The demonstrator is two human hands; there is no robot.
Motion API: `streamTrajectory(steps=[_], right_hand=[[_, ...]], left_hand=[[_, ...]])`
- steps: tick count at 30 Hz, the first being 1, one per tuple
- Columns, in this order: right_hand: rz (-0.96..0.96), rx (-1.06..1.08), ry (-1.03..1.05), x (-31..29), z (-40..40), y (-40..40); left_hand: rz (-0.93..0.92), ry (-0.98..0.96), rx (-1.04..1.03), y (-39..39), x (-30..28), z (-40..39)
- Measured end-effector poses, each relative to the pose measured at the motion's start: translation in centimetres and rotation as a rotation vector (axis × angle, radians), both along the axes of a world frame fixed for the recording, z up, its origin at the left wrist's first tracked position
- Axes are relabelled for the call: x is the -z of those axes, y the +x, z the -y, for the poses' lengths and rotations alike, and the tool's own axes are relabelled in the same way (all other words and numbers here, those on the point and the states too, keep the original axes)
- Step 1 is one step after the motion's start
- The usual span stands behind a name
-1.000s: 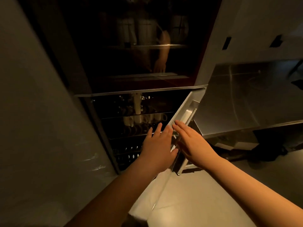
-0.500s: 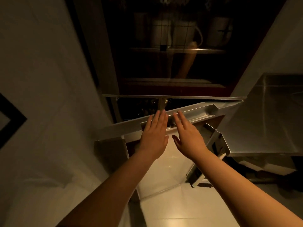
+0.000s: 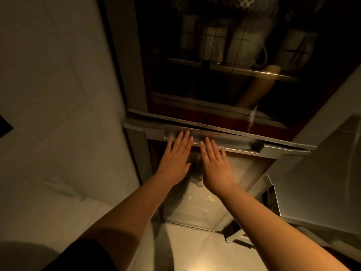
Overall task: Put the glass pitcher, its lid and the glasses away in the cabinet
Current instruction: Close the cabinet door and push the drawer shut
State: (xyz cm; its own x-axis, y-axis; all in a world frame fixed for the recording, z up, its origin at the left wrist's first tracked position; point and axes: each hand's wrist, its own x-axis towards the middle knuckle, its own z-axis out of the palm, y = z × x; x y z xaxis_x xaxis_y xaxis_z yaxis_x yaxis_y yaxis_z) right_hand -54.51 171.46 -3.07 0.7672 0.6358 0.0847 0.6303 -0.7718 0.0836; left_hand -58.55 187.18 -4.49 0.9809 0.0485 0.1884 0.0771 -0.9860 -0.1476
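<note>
Hands (image 3: 176,159) (image 3: 214,165) flat, seemingly touching cabinet door (image 3: 213,138).

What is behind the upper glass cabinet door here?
Behind the glass door, pale mugs stand on a shelf. Reflections and darkness hide anything else; no pitcher can be made out.

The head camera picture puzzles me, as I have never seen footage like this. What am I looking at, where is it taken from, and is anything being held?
There is no machine here. A person wears a camera on the head, so you see their own two bare arms reaching forward. The left hand and right hand are both flat and open, with the fingertips against a metal-edged cabinet door that looks nearly shut. Neither hand holds anything. Above it is a dark glass cabinet front, behind which pale jugs or mugs stand on a shelf; the glass also reflects an arm. Below the hands is a glossy white surface. The pitcher, lid and glasses cannot be picked out clearly.
</note>
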Motion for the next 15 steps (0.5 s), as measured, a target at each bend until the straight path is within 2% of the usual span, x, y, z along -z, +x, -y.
streamTrajectory(steps=[15], right_hand=[[0.082, 0.012, -0.022, -0.1, -1.3, 1.7]], left_hand=[[-0.031, -0.012, 0.038, 2.7, 0.5, -1.7]])
